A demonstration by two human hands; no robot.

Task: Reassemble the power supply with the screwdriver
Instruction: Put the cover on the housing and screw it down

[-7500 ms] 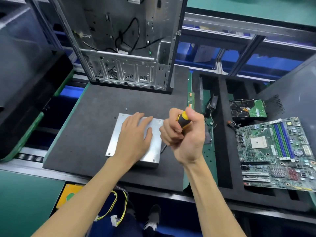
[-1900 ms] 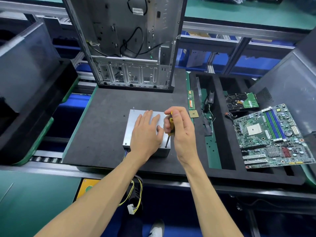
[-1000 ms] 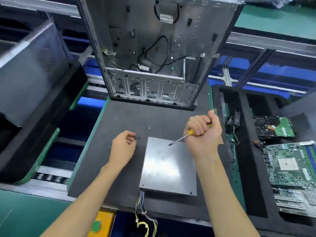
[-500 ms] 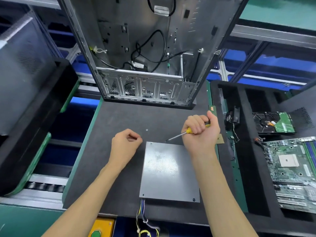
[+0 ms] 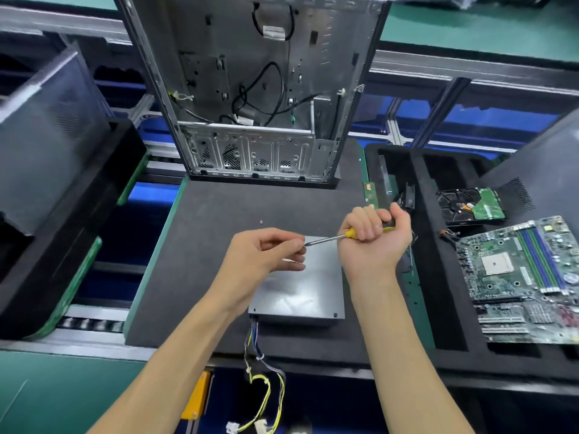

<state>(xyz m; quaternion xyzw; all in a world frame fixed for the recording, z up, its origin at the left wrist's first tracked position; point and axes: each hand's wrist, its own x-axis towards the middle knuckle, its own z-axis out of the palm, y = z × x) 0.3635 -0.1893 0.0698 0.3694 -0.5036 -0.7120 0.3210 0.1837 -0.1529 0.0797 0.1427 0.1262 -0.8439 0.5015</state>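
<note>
At the far left sits a dark tray (image 5: 78, 195) holding a grey case panel (image 5: 47, 120), well apart from the work. On the grey foam mat (image 5: 194, 261) a loose screw (image 5: 261, 222) lies on the far side of the hands, with the open computer case (image 5: 253, 89) standing upright beyond it. The left hand (image 5: 263, 261) hovers over the left far corner of the power supply (image 5: 300, 292), its thumb and fingertips pinched together right at the tip of the screwdriver (image 5: 332, 239); whether a screw sits in that pinch is too small to tell. The power supply lies flat near the front edge of the mat, its wire bundle (image 5: 260, 364) hanging off the near side. The right hand (image 5: 376, 242) is clenched round the yellow-and-black handle, with the shaft pointing left and nearly level. The step in hand looks like seating a screw on the tip; doing it well would mean keeping the shaft steady, setting the screw square on the bit, then tipping the tool upright over a corner hole before turning, so the screw does not drop or cross-thread. To the right, a black foam tray (image 5: 419, 245) holds a hard drive (image 5: 470, 205) and a motherboard (image 5: 526, 277).
</note>
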